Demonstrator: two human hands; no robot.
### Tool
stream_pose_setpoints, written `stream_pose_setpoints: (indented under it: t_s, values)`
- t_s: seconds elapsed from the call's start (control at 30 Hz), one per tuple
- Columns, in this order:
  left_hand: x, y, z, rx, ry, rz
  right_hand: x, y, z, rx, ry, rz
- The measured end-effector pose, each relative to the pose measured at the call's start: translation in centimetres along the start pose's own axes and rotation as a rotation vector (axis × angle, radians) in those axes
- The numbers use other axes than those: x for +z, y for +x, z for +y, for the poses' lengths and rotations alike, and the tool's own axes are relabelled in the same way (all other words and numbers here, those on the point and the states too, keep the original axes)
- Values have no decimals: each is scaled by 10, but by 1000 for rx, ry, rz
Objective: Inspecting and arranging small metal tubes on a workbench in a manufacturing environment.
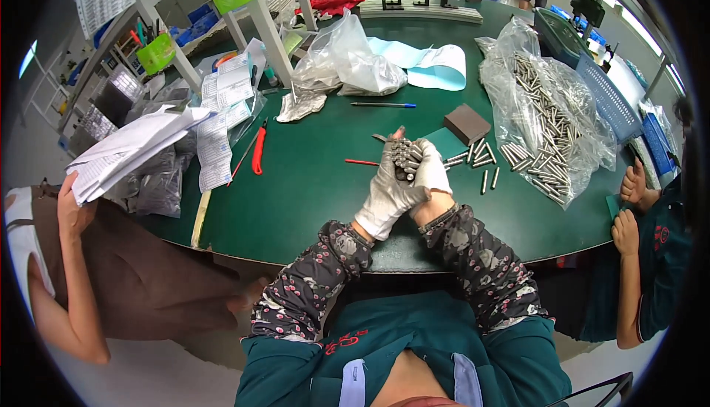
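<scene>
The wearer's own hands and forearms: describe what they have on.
Left hand and right hand wear whitish work gloves, the left one looking greyer toward its fingers. Black oversleeves printed with pink and pale motifs cover the forearms, with gathered cuffs at the wrists. Above them are dark teal shirt sleeves.

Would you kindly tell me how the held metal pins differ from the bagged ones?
The held pins form a compact bundle between the left hand and right hand, while the bagged pins lie loosely, pointing many ways. The held pins are far fewer than the bagged pins. The held pins are cupped in gloves; the bagged pins sit in clear plastic. Both are silvery and rod-shaped.
</scene>
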State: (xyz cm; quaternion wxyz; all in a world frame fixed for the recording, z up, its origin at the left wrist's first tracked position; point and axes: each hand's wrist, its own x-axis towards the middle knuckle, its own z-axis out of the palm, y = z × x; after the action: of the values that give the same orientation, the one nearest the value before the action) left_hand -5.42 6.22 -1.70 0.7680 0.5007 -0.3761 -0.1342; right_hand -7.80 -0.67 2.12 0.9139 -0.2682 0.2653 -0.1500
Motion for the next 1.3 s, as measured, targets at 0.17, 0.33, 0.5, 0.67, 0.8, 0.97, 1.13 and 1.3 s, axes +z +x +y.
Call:
stream_pose_setpoints:
  t_s: [0.17, 0.33, 0.5, 0.67, 0.8, 0.97, 1.13, 1.3]
  values:
    - [-4, -1, 14, -73, -103, 221, -2, 18, 27, 82, 170, -51]
    - [-9, 1, 19, -74, -200, 326, -4, 12, 42, 1, 212, -212]
    - [-18, -4, 24, -79, -206, 402, -1, 4, 46, -73, 138, -312]
    - [-31, -4, 22, -119, -407, 492, -8, -1, 40, 39, 48, -422]
    - [-28, 0, 31, -79, -114, 419, -7, -13, 20, 148, 124, -520]
    - [-38, 3, 24, 141, 351, 207, -6, -16, 21, 123, 131, -461]
    - [-38, 9, 29, 417, 920, -56, -20, -1, 12, 386, 249, -459]
    - [-31, 4, 25, 498, 989, -50, -19, -5, 8, 411, 171, -335]
